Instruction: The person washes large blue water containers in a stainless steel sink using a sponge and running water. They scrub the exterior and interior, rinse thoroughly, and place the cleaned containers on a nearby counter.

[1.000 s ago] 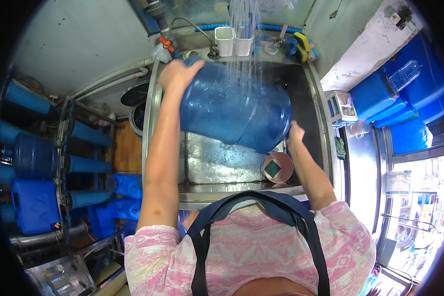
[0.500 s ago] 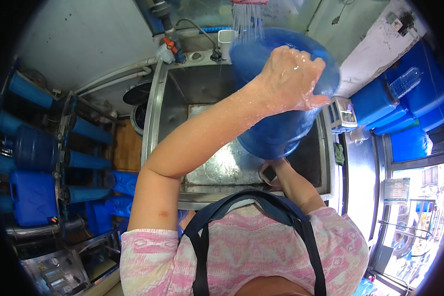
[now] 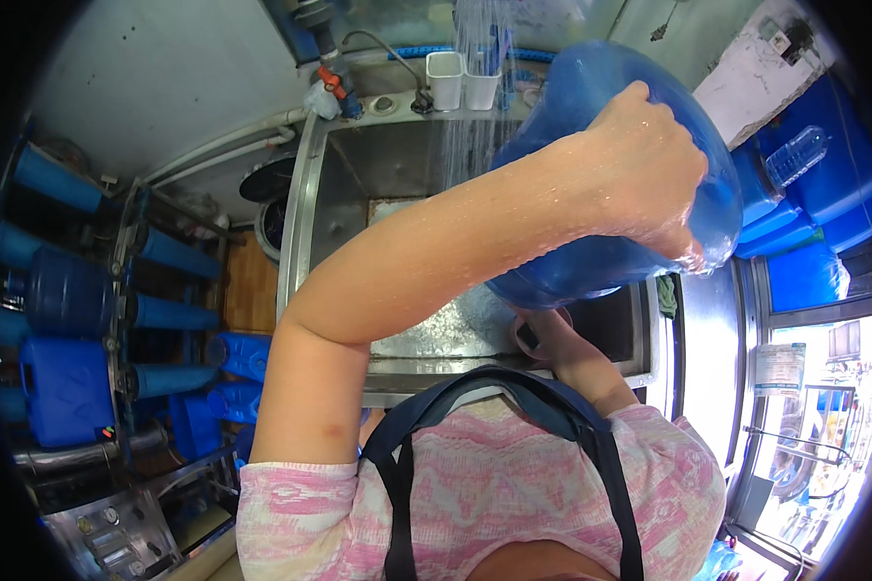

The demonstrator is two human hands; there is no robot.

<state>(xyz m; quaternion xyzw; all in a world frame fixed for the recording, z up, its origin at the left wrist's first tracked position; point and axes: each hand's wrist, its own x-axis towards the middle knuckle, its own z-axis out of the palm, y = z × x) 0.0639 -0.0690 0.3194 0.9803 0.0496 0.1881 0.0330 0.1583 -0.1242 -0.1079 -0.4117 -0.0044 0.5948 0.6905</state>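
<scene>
A large blue water jug (image 3: 591, 107) is raised over the steel sink (image 3: 397, 184), tipped up toward the right. My left hand (image 3: 649, 169) is wet and grips the jug's upper side, my arm crossing over the sink. My right hand (image 3: 543, 334) reaches up under the jug near its neck and is mostly hidden. Water sprays down (image 3: 470, 77) from above into the sink at the back.
Two white cups (image 3: 460, 79) stand on the sink's back ledge beside a tap with a red handle (image 3: 327, 82). Blue jugs and filter housings (image 3: 68, 290) fill racks on the left. More blue containers (image 3: 814, 194) are stacked on the right by a steel counter (image 3: 707, 349).
The jug has swung from lying across the sink up and to the right. My left hand went with it, and my right hand has slipped underneath it.
</scene>
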